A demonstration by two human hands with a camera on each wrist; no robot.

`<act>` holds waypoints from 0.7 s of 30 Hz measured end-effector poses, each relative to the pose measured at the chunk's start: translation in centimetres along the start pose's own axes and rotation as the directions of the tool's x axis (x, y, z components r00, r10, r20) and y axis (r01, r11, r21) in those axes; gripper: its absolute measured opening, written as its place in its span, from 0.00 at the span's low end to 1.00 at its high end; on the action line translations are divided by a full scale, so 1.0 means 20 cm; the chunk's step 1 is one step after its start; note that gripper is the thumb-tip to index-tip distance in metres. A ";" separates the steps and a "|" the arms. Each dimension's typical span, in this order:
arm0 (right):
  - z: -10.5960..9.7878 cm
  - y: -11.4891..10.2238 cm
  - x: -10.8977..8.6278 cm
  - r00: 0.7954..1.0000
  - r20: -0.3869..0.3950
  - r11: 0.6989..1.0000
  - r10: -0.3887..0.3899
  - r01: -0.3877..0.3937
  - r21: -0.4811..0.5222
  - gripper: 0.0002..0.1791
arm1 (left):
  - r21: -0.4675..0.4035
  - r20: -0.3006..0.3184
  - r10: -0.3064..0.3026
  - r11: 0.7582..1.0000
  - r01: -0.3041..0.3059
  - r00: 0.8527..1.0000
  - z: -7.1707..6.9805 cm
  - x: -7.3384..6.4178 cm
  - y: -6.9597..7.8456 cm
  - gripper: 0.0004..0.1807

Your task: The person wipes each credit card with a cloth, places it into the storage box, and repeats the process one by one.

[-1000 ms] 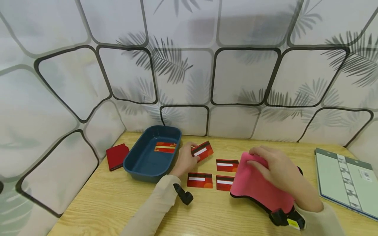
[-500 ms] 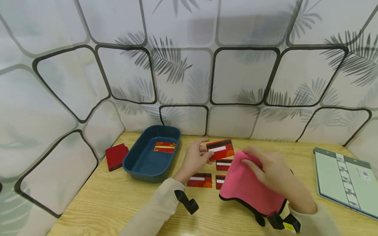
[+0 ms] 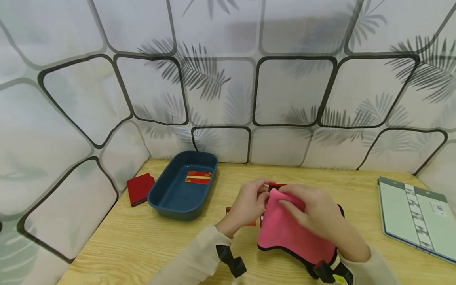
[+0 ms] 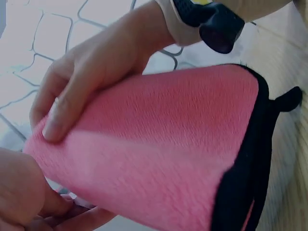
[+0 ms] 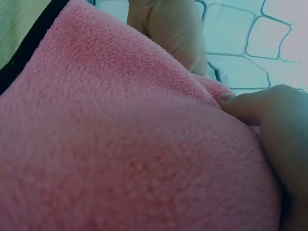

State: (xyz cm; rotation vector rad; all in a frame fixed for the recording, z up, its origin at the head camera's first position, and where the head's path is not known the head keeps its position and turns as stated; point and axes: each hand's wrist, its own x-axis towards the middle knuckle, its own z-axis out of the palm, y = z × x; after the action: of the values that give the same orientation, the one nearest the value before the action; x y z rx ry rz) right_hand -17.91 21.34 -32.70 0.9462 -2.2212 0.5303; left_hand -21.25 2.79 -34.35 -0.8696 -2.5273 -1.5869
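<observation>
My right hand pinches a folded pink plush cloth with black edging, thumb on the near side. The cloth also fills much of the left wrist view and the right wrist view. Beside its upper left edge, my left hand holds a red card with a dark stripe; most of the card is hidden behind the cloth and fingers. Another red card lies on the table under the left wrist, partly covered. Between the left hand and the cloth shows a sliver of a further card.
A blue tray stands left of the hands, with a red and gold card in it. A dark red wallet-like item lies left of the tray. Pale green notebooks or folders lie at the right. A patterned curtain backs the table.
My left hand has carried the red card rightward from near the tray to the cloth, behind which it now mostly disappears. My right hand has shifted the cloth left, over the cards on the table.
</observation>
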 end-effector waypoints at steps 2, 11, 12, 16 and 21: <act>0.00 0.00 0.00 1.000 0.004 1.000 0.006 -0.006 -0.004 0.13 | 0.005 0.008 0.031 0.999 -0.031 0.999 0.00 -0.01 0.01 0.15; 0.03 0.01 -0.01 0.996 -0.056 0.997 0.066 -0.068 -0.039 0.26 | -0.056 0.040 0.067 0.996 -0.064 0.997 0.01 -0.02 0.02 0.15; 0.03 0.01 -0.01 0.996 -0.063 0.996 0.071 -0.074 -0.048 0.28 | -0.058 0.038 0.072 0.996 -0.069 0.997 0.01 -0.03 0.02 0.15; 0.04 0.01 -0.01 0.994 -0.069 0.991 0.087 -0.093 -0.094 0.30 | -0.071 0.031 0.079 0.994 -0.077 0.996 0.01 -0.03 0.03 0.15; 0.03 0.01 -0.01 0.993 -0.061 0.986 0.104 -0.111 -0.120 0.30 | -0.053 0.026 0.089 0.995 -0.088 0.996 0.02 -0.02 0.03 0.15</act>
State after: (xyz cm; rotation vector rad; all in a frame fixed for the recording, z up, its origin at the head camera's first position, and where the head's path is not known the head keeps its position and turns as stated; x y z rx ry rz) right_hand -18.17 21.19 -33.33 0.7428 -2.2371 0.4558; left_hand -20.49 3.01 -34.18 -1.0018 -2.4394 -1.6313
